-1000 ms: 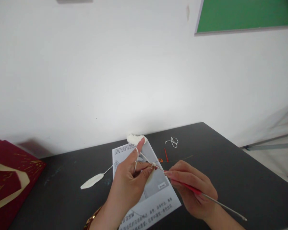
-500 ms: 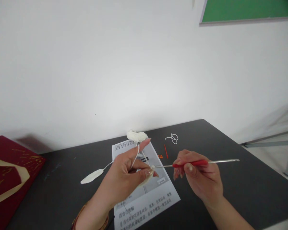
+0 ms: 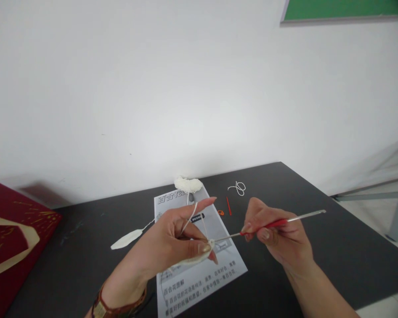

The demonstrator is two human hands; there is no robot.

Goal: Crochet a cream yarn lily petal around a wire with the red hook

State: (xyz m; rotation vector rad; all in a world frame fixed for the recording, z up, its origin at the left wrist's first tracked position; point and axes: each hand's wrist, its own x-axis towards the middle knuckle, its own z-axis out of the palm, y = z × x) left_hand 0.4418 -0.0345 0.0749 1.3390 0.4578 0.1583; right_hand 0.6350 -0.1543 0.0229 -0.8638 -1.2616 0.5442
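Note:
My left hand (image 3: 182,240) pinches a small white crochet piece (image 3: 194,260) between thumb and fingers, its index finger stretched out with white yarn (image 3: 191,217) looped over it. In my right hand (image 3: 273,232) is a crochet hook (image 3: 278,223) with a red grip and metal ends, held like a pen. The hook's left end meets the crochet piece at my left fingertips; whether a loop is on it I cannot tell. The yarn runs back to a white yarn bundle (image 3: 188,183) at the far side of the table.
A printed sheet (image 3: 205,282) lies under my hands on the black table (image 3: 338,247). A finished-looking white crocheted leaf shape (image 3: 126,239) lies left. Behind are a red plastic needle (image 3: 228,206), an orange stitch marker (image 3: 220,213) and a yarn scrap (image 3: 239,188). A dark red bag (image 3: 16,238) stands left.
The hook has tilted, its left end lower and its right end higher. My left fingertips and the crochet piece have dropped slightly. The view has shifted a little.

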